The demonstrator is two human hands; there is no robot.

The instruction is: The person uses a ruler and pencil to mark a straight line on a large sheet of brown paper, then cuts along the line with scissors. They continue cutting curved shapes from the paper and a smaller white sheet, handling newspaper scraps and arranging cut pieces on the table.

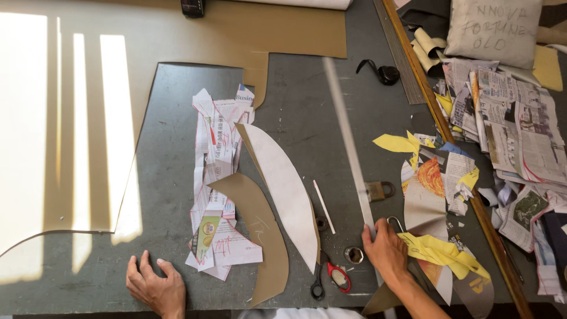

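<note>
A long metal ruler (348, 147) runs from the desk's (295, 106) far middle toward its near edge, and I see my right hand (387, 251) gripping its near end. My left hand (155, 287) rests flat and spread at the near edge, well apart, holding nothing. Between them lie curved card patterns (283, 189), newspaper cutouts (218, 177) and red-handled scissors (331, 277). A padlock (378, 190) sits just beside the ruler; yellow paper scraps (440, 251) touch my right wrist.

Bright window light is thrown in 3 glaring bars at 9 o'clock; the ruler (348, 142) is blurred, the rest evenly lit.
</note>
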